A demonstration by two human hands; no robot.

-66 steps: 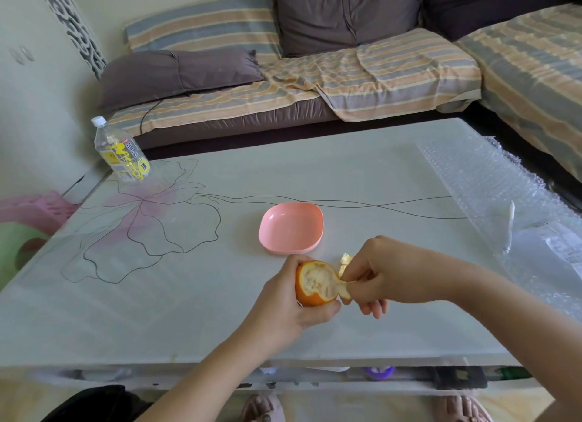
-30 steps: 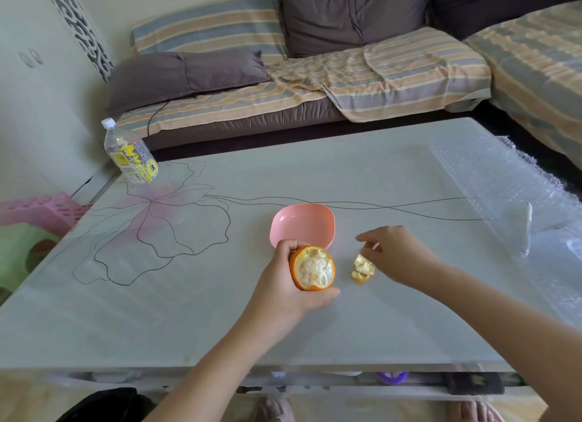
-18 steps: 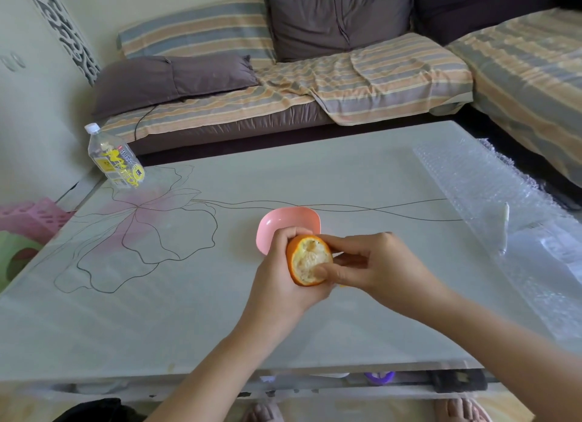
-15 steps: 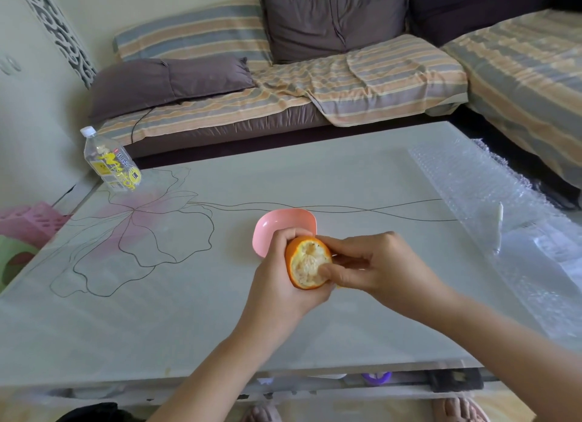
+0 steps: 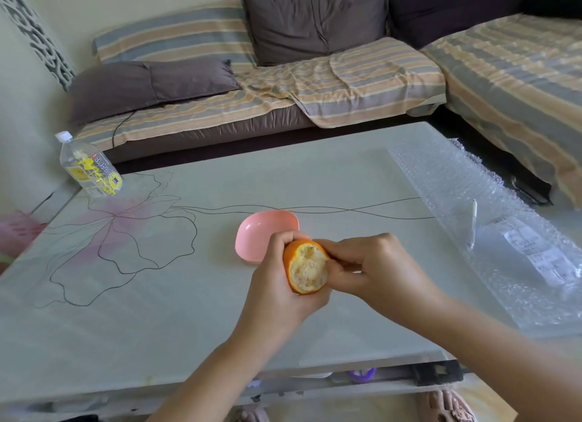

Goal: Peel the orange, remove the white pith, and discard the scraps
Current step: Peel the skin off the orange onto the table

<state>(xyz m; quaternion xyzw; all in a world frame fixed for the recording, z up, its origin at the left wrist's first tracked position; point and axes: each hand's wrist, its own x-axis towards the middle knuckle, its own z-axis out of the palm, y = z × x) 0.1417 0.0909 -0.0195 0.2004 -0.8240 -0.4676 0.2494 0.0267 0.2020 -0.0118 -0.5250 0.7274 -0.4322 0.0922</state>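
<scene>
A partly peeled orange shows pale pith on the side facing me, with an orange rind rim around it. My left hand grips it from the left and below, above the table. My right hand is curled against the orange's right edge, thumb and fingers pinching the rind there. An empty pink bowl sits on the table just behind my left hand. The peel scraps laid down earlier are hidden behind my right hand.
The pale glass table has a flower drawing. A water bottle stands at its far left corner. Bubble wrap with a white stick and a plastic packet covers the right side. A striped sofa stands beyond the table.
My right hand dropped a peel piece on the table to the right of the orange, then came back to the orange's right edge. Over the last half second both hands stayed nearly still.
</scene>
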